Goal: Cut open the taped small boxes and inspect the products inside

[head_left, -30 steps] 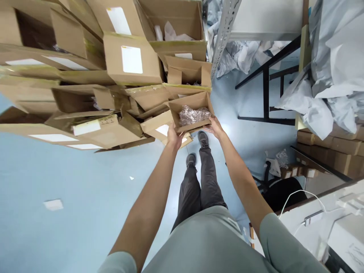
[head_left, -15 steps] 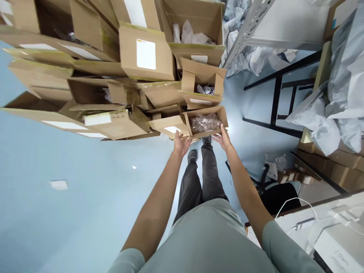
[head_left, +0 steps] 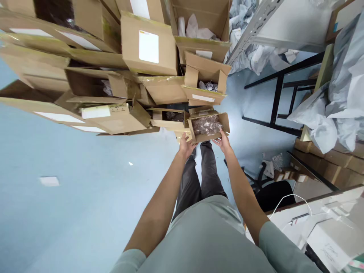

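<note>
A small open cardboard box [head_left: 201,135] filled with shiny clear plastic packets [head_left: 207,125] is held between my two hands in front of the stack. My left hand [head_left: 186,147] is at its left side, with the thumb up along the near corner and the fingers under it. My right hand [head_left: 224,141] grips the right near corner, the thumb over the rim. The box sits slightly tilted. Just left of it, another open box [head_left: 167,123] shows dark packets inside. Behind it stands an open box [head_left: 203,93] with crumpled wrapped items.
Stacked open cartons [head_left: 149,45] fill the upper left. On the right are a metal shelf post [head_left: 253,30], a black frame [head_left: 275,98], grey plastic bags [head_left: 321,117] and a black chair [head_left: 275,195]. A white piece [head_left: 49,181] lies on the blue floor.
Both hands have drawn the small box slightly toward me and away from the stack, turning it a little. The inside of the neighbouring box on the left now shows more.
</note>
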### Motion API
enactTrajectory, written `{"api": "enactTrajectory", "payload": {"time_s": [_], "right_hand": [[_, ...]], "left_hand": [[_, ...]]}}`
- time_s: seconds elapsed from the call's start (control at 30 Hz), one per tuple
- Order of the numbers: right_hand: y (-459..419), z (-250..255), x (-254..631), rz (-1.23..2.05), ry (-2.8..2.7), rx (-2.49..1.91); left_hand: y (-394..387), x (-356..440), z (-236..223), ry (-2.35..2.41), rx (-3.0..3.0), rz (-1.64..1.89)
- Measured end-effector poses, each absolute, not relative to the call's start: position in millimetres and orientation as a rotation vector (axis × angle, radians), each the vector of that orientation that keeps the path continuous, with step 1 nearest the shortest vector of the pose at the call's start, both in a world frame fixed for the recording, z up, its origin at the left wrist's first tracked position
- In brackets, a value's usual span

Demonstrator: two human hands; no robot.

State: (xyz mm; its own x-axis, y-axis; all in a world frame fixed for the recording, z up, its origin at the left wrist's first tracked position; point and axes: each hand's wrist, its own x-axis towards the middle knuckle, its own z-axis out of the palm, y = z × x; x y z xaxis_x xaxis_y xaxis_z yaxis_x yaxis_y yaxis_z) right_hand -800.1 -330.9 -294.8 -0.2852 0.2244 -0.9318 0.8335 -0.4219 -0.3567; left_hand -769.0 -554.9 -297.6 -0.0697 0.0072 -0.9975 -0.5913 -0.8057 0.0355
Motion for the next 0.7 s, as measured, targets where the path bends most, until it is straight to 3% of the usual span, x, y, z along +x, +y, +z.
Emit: {"api": "enactTrajectory", "payload": {"time_s": [0.47,0.7], "right_hand": [[-343.4,-267.5,-784.1,-1.556,1.275,1.688],[-368.6,-252.2,-830.7,-1.554,1.407,1.637]], "left_hand": [[-541.9,-770.6,-281.7,0.590,-1.887,1.806],[-548.3,-786.0,-281.6,0.546,-1.920,1.894]]}}
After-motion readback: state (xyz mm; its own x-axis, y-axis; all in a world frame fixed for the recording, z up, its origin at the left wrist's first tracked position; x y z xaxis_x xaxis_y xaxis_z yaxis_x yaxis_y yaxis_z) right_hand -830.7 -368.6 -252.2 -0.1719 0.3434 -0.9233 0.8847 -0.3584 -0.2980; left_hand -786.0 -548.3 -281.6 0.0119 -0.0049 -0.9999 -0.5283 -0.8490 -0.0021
